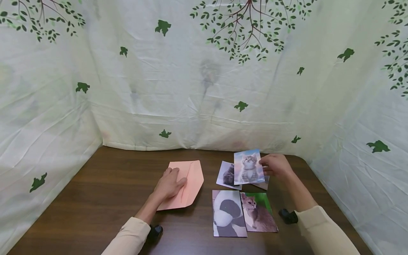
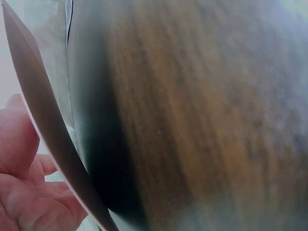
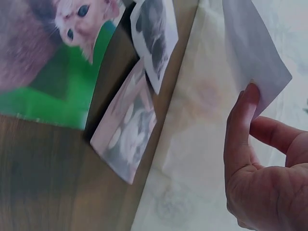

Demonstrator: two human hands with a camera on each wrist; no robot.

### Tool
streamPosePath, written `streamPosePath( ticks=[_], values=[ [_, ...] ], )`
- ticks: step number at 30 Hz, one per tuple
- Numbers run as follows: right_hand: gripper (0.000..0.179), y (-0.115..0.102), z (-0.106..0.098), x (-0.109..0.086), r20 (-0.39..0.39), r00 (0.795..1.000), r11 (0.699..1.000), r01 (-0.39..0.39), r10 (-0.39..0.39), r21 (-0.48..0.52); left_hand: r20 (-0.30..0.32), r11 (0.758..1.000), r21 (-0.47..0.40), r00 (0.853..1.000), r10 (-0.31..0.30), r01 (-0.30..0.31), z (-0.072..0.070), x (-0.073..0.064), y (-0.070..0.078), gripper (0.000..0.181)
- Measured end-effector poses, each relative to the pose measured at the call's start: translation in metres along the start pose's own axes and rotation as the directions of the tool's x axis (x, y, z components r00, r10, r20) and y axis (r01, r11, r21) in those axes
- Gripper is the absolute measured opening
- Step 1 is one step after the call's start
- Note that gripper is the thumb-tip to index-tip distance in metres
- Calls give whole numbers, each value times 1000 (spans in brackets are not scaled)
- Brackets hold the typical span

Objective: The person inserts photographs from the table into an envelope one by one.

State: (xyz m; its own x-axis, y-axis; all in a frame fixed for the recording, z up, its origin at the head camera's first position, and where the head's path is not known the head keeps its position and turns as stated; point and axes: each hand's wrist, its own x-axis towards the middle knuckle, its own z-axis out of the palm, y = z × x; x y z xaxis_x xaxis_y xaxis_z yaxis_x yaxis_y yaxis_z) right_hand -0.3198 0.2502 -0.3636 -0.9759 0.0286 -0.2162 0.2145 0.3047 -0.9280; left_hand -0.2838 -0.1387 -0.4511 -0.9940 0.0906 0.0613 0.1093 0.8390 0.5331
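Observation:
My left hand (image 1: pixel 171 184) rests on a pink envelope (image 1: pixel 192 180), its fingers and thumb lying over the upper face. In the left wrist view the envelope (image 2: pixel 43 96) shows nearly edge-on, with the hand (image 2: pixel 29 192) on one side of it. With thumb and fingers my right hand (image 1: pixel 277 164) pinches the right edge of a kitten picture card (image 1: pixel 249 166) with a blue and pink background. The right wrist view shows this card's plain back (image 3: pixel 250 48). Held up, it overlaps a grey cat card (image 1: pixel 224 175) and a partly hidden card (image 1: pixel 263 185).
Nearer me lie a grey-and-white picture card (image 1: pixel 227 216) and a cat card with a green background (image 1: pixel 259 214), side by side on the brown wooden table (image 1: pixel 95 198). A leaf-printed white curtain (image 1: pixel 143 95) hangs along the table's back and sides.

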Motion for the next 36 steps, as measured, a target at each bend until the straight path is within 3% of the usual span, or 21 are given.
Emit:
streamPosePath(
  ticks=[36],
  values=[
    [29, -15, 68, 5, 52, 997, 998, 58, -59, 14, 7, 1000, 15, 1000, -4, 4, -1, 1, 0, 58]
  ],
)
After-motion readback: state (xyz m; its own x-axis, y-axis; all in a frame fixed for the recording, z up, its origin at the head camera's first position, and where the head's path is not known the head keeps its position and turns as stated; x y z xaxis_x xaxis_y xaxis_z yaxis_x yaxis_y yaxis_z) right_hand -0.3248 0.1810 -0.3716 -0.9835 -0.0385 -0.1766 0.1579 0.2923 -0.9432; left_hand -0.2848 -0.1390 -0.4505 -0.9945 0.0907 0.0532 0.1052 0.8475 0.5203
